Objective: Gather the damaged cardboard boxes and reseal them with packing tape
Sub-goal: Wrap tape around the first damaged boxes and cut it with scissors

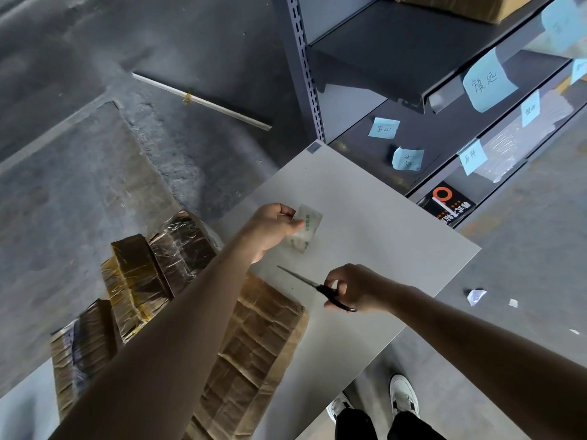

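My left hand (pixel 273 227) pinches a translucent roll of packing tape (pixel 305 231) above the grey table (pixel 381 236). Below and to its right, my right hand (pixel 355 290) grips black-handled scissors (pixel 313 285) with the blades shut and pointing up-left. A creased, flattened cardboard box (pixel 257 350) lies on the table under my left forearm. To the left stand several tape-wrapped cardboard boxes (pixel 143 277), packed close together.
A grey metal shelf unit (pixel 413 90) with blue paper labels stands at the upper right, touching the table's far corner. A white strip (pixel 203 101) lies on the concrete floor. Paper scraps (pixel 476 296) lie right of the table. My shoes (pixel 403 395) show below the table edge.
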The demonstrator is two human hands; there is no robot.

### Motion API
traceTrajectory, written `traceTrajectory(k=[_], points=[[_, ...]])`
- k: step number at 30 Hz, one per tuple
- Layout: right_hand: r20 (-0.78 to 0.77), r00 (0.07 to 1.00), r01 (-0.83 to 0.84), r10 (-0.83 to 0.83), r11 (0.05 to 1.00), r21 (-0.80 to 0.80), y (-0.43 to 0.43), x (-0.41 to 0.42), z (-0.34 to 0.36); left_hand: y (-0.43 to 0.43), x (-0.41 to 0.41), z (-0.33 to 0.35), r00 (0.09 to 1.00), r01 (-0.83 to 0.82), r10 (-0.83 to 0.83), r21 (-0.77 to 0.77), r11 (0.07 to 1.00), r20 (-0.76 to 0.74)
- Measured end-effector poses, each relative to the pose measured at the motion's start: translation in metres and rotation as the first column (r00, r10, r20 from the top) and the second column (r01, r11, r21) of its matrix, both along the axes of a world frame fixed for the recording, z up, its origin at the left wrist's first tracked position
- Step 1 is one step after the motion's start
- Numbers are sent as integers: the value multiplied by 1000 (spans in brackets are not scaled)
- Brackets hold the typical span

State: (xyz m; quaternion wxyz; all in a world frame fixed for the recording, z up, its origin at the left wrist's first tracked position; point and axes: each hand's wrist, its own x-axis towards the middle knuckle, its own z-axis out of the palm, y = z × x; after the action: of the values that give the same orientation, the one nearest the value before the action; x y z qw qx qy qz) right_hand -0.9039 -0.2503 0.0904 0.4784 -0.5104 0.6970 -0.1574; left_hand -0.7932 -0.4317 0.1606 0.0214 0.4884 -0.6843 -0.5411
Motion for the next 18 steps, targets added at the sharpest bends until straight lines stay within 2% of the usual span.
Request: traceTrajectory(k=[2,5,8,12,18], points=[[-139,990,0,-7,999,-54,0,-6,-5,2,-2,-1,1000,11,-11,-20,1000,9],[-348,935,-104,65,990,-95,3,-10,-11,4,-3,-6,999,44,-43,-57,997,23],[-478,878,-158,35,963,-220,10,-12,-23,6,-2,-13,987,153,-146,-113,982,64],[-519,855,-167,11,952,-257,12,-19,-36,9,-2,-18,910,390,-319,-287,875,263],[-486,873,-175,35,953,-247,8,-24,-45,18,-15,-28,835,532,-398,-371,761,381]])
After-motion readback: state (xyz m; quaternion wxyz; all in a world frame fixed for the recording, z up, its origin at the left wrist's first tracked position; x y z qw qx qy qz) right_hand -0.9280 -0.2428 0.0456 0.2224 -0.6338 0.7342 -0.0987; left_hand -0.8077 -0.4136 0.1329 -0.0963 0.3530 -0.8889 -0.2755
